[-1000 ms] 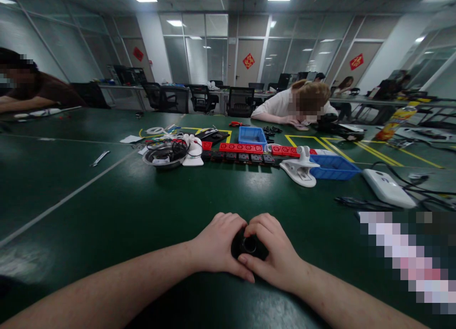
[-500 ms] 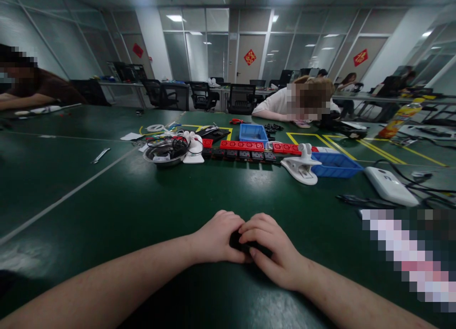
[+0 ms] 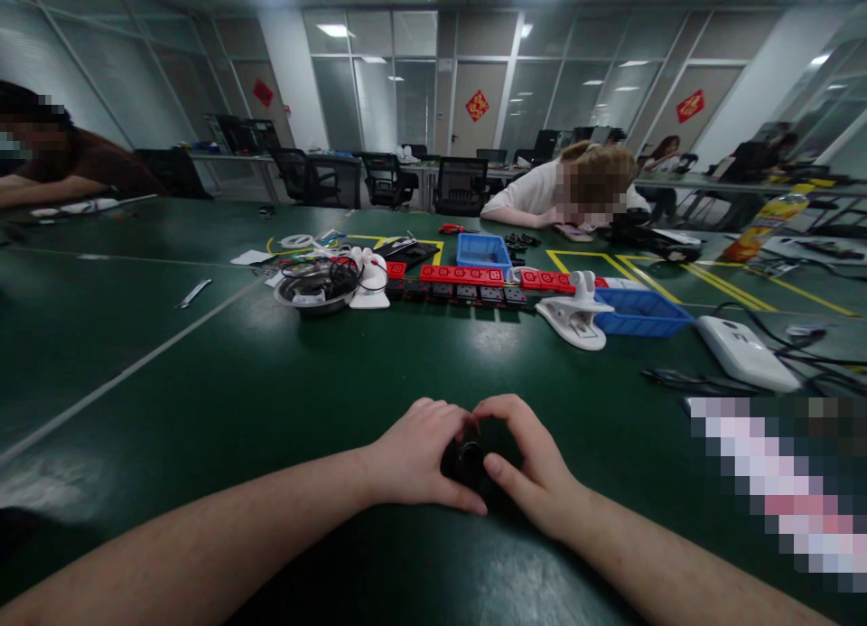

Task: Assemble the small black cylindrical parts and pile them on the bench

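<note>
A small black round object is at the near middle of the green table, its ring-shaped end facing right. My left hand wraps round its left side, with the thumb below it. On the other side, my right hand curves with thumb and index finger apart, the fingertips close to the object's right end. Whether those fingertips touch it I cannot tell. The object's left part is hidden by my left hand.
Farther back stand a metal bowl of cables, red sockets, a white clip base and a blue tray. A white box lies right. A person leans over the far edge.
My right hand's fingers have opened and drawn back from the black object, so its round end now shows. My left hand has stayed round it.
</note>
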A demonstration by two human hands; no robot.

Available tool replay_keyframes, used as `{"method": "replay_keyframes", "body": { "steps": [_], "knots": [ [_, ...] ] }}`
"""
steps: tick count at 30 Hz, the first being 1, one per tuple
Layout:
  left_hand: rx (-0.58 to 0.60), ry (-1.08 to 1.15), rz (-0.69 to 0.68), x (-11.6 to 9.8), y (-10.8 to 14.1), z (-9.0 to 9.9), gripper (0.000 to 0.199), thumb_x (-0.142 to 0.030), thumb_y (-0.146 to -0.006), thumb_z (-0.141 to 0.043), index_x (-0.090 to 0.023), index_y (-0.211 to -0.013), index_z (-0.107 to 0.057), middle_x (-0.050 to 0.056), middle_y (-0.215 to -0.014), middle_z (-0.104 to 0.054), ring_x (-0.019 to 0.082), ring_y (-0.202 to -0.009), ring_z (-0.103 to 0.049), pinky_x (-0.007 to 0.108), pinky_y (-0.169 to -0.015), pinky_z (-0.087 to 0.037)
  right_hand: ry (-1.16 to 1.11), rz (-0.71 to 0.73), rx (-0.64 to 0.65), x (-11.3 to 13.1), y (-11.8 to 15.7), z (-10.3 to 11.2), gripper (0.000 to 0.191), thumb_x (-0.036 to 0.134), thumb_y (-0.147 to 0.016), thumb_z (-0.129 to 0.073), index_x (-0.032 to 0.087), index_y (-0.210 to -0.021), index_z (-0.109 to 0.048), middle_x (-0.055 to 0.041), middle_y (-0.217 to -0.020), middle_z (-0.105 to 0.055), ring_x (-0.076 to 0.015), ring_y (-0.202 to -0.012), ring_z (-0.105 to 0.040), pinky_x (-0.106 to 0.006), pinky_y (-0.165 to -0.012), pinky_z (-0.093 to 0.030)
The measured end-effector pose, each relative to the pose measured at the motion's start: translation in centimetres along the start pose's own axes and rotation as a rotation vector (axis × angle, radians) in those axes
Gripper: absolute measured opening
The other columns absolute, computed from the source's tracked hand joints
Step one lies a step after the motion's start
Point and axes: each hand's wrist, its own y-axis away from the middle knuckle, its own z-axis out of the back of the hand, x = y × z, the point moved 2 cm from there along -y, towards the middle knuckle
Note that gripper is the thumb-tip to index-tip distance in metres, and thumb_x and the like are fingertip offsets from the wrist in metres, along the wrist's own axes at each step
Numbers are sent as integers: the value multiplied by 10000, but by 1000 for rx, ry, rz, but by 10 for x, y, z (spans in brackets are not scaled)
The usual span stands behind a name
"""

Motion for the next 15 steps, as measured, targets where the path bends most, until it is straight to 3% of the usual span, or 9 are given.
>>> {"method": "replay_keyframes", "body": {
  "steps": [7,10,15],
  "knots": [
    [-12,-79,-11,2,-1,-5,536,-614,-557,-671,-173,-803,-491,5,-782,-537,193,-743,-510,328,-708,-382,167,-51,49,-3,-2,-6,376,552,-763,-533,180,-810,-509,-45,-773,-535,-198,-731,-486,-346,-657,-412],
    [0,-110,-26,3,-2,-7,471,-566,-583,-673,-176,-769,-486,-7,-753,-531,182,-732,-510,315,-706,-375,167,-34,66,-1,-2,-6,295,468,-762,-574,179,-804,-533,-42,-774,-535,-193,-743,-490,-338,-660,-414],
    [29,-100,-42,3,-2,-6,388,-498,-614,-676,-176,-724,-489,-17,-733,-528,172,-728,-508,297,-695,-369,93,32,138,3,-3,-3,186,262,-795,-514,193,-952,-586,-54,-852,-544,-194,-805,-500,-354,-717,-422]
  ]
}}
